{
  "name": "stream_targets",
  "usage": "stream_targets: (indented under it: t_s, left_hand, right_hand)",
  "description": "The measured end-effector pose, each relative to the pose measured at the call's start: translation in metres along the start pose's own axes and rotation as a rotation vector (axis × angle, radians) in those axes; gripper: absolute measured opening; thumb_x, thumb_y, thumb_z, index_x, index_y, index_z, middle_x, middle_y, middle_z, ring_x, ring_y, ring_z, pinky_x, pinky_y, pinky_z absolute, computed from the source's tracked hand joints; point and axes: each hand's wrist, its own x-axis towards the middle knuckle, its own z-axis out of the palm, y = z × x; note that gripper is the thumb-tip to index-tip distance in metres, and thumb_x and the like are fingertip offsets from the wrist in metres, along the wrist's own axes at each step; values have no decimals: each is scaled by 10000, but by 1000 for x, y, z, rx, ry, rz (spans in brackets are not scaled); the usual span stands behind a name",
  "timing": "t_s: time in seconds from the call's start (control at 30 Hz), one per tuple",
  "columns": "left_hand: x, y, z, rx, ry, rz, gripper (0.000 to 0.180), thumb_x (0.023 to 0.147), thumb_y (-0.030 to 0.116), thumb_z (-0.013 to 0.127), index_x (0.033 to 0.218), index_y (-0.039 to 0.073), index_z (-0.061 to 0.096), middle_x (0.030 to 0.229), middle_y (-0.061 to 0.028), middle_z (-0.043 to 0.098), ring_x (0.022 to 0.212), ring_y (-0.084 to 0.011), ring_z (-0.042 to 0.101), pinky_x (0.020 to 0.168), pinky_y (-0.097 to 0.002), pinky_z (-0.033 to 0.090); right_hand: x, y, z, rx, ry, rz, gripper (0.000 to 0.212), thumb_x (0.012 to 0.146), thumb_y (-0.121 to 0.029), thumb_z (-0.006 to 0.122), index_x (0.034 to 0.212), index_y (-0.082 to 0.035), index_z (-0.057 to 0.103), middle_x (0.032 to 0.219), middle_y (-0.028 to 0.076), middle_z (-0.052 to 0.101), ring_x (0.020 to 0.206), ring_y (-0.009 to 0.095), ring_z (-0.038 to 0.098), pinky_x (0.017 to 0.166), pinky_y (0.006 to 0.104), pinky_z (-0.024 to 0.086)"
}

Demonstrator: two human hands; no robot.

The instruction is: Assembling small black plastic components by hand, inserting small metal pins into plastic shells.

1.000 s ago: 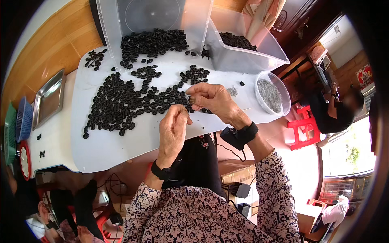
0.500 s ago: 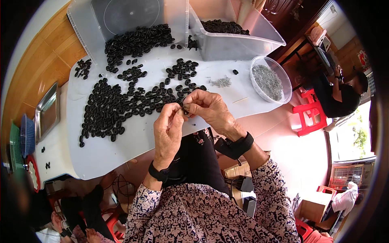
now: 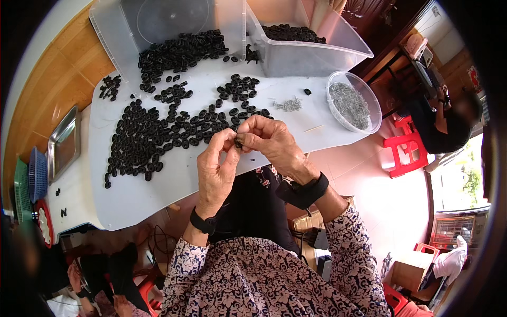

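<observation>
Above the table's near edge my two hands meet, fingertips pinched around a small black oval piece [image 3: 238, 142]. My left hand [image 3: 217, 168] grips it from the left with thumb and forefinger. From the right, my right hand [image 3: 272, 145] pinches the same piece, its fingers covering most of it. Just beyond and left of my hands spreads a layer of black oval pieces [image 3: 134, 140]. Small metal pins [image 3: 288, 104] lie loose to the right of that layer. A round clear tub [image 3: 376, 117] of similar pins stands at the table's right edge.
At the back, a clear plastic bin lies tipped with black pieces [image 3: 182, 53] spilling out, beside an upright bin [image 3: 296, 61]. A toothpick-like stick [image 3: 313, 128] lies right of my hands. A metal tray [image 3: 63, 142] and baskets [image 3: 37, 174] stand left. Other people sit nearby.
Both hands stay together over the near edge, with small shifts of the fingers around the black piece. The rest of the table looks the same.
</observation>
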Motion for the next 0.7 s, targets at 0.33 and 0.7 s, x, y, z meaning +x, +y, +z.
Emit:
stream_targets:
  t_s: [0.33,0.7]
  left_hand:
    - [6,4,18,316,53,12,226,874,-25,528,1098,8,527,800,-117,604,680,-199,601,620,-294,495]
    - [7,-2,16,310,74,1,149,891,-14,511,1039,2,509,745,-97,601,621,-135,558,582,-262,474]
  right_hand:
    - [2,11,-5,-128,97,-36,77,900,-48,617,950,8,599,819,1,628,723,54,572,643,207,489]
    - [-4,1,-7,-552,104,-107,130,838,-13,593,944,5,666,754,41,671,667,59,584,633,232,505]
